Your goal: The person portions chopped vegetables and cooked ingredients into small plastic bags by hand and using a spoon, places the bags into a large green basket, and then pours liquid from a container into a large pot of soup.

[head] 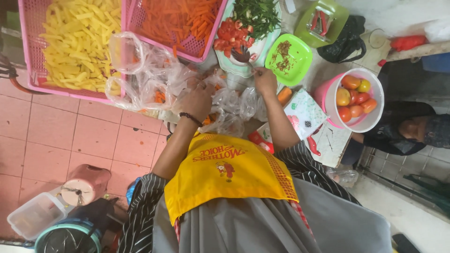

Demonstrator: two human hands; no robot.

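Over a pink tiled floor, the left hand (197, 99) pinched a plastic bag (224, 100) open (partly filled); the right hand (265, 80) gripped a spoon (244, 57) at the tomato plate (229, 63), portioning vegetables.

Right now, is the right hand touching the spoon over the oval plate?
Touching. The head view shows the right hand gripping the spoon by its handle, bowl among chopped tomato.

A single head-worn camera looks steeply down over the person's yellow apron (229, 173) onto the floor-level workspace. It sits close above the hands, the pink baskets (28, 56) reaching the top edge of its view.
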